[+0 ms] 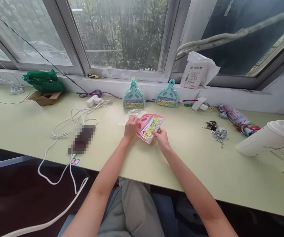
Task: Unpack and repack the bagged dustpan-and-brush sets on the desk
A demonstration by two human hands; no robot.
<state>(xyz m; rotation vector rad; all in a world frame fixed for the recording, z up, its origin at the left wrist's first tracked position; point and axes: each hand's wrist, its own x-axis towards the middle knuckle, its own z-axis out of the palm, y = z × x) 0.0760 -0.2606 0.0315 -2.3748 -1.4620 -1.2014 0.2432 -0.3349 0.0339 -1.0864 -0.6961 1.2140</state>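
A pink mini dustpan and brush set (144, 122) is tilted above the desk, with a yellow and white label across its bristles. My left hand (131, 127) is closed around its handle end, hiding most of the handle. On the opposite side, my right hand (161, 137) pinches the wide edge near the label. Clear plastic wrap (135, 113) lies just behind my left hand. Farther back, a stack of teal dustpan sets (133, 95) leans at the wall, and another teal dustpan set (167, 96) stands to its right.
At left lie a blurred phone (82, 139), white cables (55, 133), a cardboard box (43, 98) and a green bag (43, 80). To the right are keys (217, 130), a folded umbrella (239, 119) and a large white cup (267, 140). A screwdriver (93, 76) rests on the sill.
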